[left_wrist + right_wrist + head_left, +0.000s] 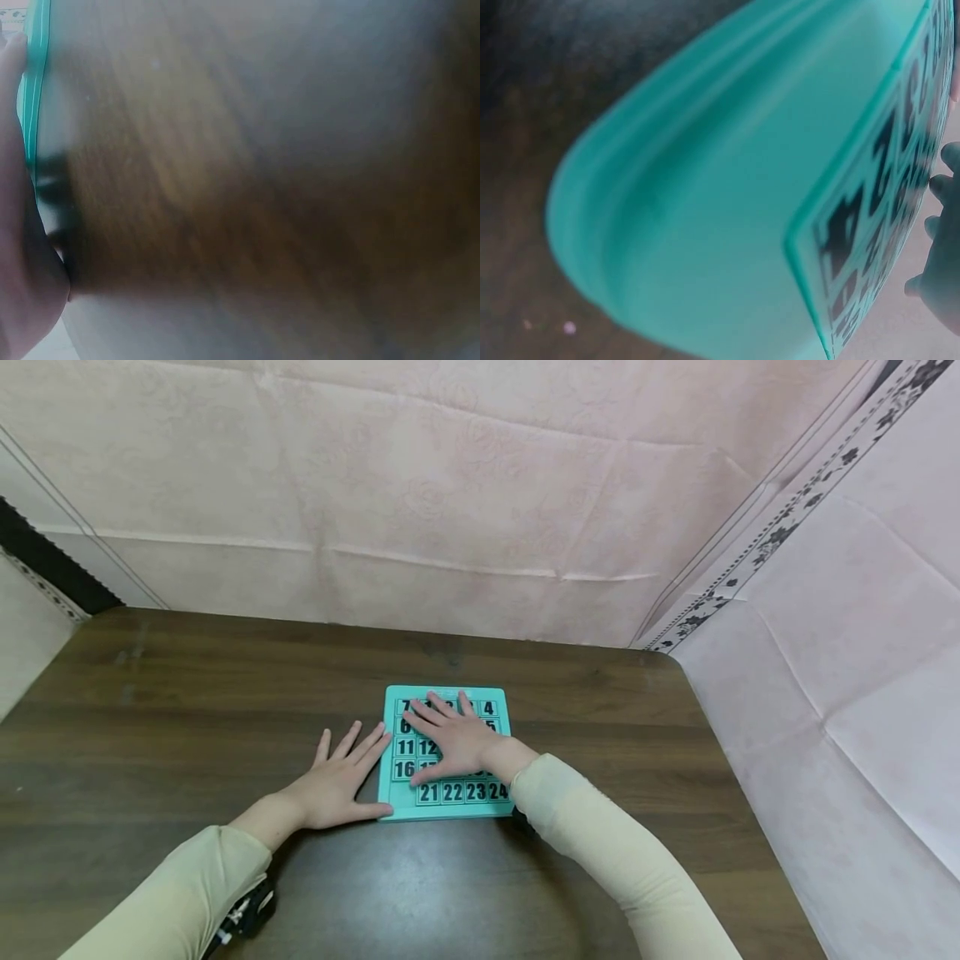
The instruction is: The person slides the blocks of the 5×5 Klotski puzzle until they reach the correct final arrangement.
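A teal sliding number puzzle (pixel 450 812) lies flat on the wooden table, its black-numbered square tiles set in rows inside a raised frame. Along its bottom row stand 21, 22, 23 and 24, with a bare teal space at the row's left end. My left hand (pixel 333 789) spreads its fingers at the frame's left side, thumb and fingertips right at the edge. Over the tiles lies my right hand (pixel 461 743), fingers spread and fairly straight, covering several numbers in the upper and middle rows. In the right wrist view the puzzle's frame (pixel 705 225) looms close, with fingers (pixel 939 187) at the right.
The brown wood-grain table (pixel 187 718) extends around the puzzle on all sides. Pale patterned sheeting (pixel 450 510) hangs behind the far edge, and more white sheeting (pixel 847 693) hangs along the right. A black device (pixel 247 914) is worn at the left wrist.
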Tool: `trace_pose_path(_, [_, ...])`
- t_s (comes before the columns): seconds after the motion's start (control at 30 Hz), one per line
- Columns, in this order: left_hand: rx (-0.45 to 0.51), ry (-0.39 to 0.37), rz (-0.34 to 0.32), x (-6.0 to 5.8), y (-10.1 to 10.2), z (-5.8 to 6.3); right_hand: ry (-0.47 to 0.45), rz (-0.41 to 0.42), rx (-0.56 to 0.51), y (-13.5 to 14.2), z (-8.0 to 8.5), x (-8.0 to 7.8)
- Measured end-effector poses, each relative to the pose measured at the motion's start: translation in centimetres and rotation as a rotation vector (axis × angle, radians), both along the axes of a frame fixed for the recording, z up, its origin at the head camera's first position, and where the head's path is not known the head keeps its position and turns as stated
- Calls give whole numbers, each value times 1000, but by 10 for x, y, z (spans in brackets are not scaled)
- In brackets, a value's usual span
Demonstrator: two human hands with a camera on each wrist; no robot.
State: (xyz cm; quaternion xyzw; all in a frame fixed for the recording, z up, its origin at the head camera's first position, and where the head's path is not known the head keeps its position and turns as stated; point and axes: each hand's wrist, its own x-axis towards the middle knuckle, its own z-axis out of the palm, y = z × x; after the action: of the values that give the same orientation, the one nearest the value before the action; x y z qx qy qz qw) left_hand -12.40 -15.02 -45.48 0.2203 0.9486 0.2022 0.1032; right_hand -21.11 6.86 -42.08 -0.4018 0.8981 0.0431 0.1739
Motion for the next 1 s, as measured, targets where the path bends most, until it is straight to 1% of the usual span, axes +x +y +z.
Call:
trace_pose_path(0.47, [-4, -4, 2, -1, 0, 1, -7, -5, -3, 0, -1, -2])
trace_pose_path(0.7, [-12, -1, -2, -1, 1, 1, -19, -6, -6, 1, 1, 0])
trace_pose_path(1.0, [-11, -5, 2, 0, 1, 1, -3, 3, -4, 2, -1, 4])
